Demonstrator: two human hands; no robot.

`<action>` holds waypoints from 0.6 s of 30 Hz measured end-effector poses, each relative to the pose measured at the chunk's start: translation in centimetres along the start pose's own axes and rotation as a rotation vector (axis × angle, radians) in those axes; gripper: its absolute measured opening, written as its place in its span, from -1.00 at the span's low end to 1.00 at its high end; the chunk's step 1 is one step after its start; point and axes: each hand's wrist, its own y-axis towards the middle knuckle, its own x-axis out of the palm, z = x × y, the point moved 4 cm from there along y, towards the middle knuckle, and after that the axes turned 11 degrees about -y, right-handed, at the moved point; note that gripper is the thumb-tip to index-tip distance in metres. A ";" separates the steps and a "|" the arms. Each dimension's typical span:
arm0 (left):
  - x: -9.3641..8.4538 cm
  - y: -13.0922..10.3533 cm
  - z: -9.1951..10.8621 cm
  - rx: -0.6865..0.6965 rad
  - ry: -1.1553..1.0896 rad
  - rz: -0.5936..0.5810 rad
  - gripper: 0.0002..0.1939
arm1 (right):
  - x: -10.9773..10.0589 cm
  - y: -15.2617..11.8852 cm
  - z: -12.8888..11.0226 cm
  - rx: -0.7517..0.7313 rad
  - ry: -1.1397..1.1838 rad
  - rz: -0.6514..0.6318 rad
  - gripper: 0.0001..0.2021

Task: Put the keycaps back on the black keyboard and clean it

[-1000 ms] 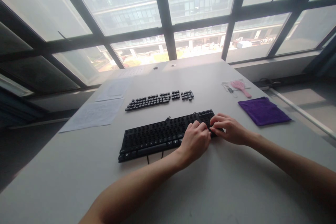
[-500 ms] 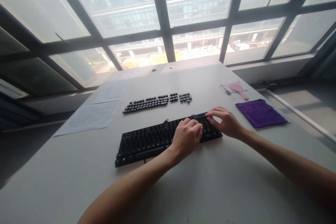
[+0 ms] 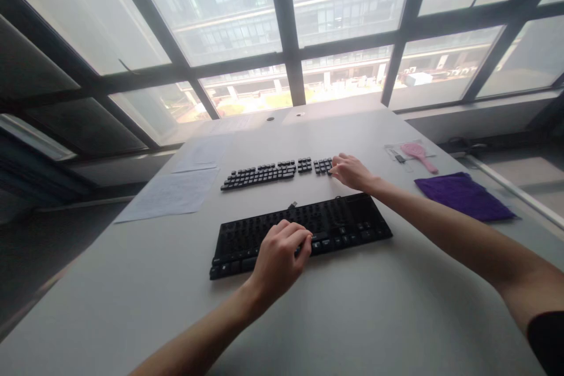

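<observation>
A black keyboard lies on the white table, many of its keycaps off and a lower row of keys in place. My left hand rests over its front middle part, fingers curled together; whether they hold anything is hidden. Behind the keyboard, loose black keycaps stand in rows, with smaller groups to their right. My right hand reaches to the rightmost group of keycaps, its fingertips closed at the group's right edge. What is between those fingertips is too small to make out.
White papers lie at the left of the table. A purple cloth and a pink hairbrush by a clear bag are on the right. A USB plug sits behind the keyboard.
My right hand has moved from the keyboard's top right back to the loose keycaps. My left hand has shifted left and nearer along the keyboard. The view has turned slightly left.
</observation>
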 end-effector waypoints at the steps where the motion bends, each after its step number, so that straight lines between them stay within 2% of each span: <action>1: -0.3 -0.6 -0.2 0.003 -0.014 0.005 -0.83 | 0.1 0.0 0.0 -0.013 0.000 0.000 -0.81; 5: -0.9 -2.1 -0.8 0.025 -0.046 0.036 -0.85 | 0.4 0.2 -0.1 -0.050 0.060 0.018 -0.80; 9: -0.8 -2.5 -1.0 0.037 -0.024 0.048 -0.85 | 0.5 0.6 -0.3 -0.068 0.067 0.036 -0.79; 12: -0.5 -2.6 -1.0 0.050 -0.002 0.034 -0.84 | -0.1 0.1 -0.2 -0.031 0.104 0.093 -0.84; 16: -0.1 -2.8 -0.9 0.081 -0.003 0.032 -0.88 | -2.4 -3.2 0.3 0.074 0.368 0.223 -0.92; 18: 0.1 -2.8 -0.8 0.105 -0.005 0.028 -0.87 | -3.8 -6.0 0.2 0.067 0.511 0.222 -0.93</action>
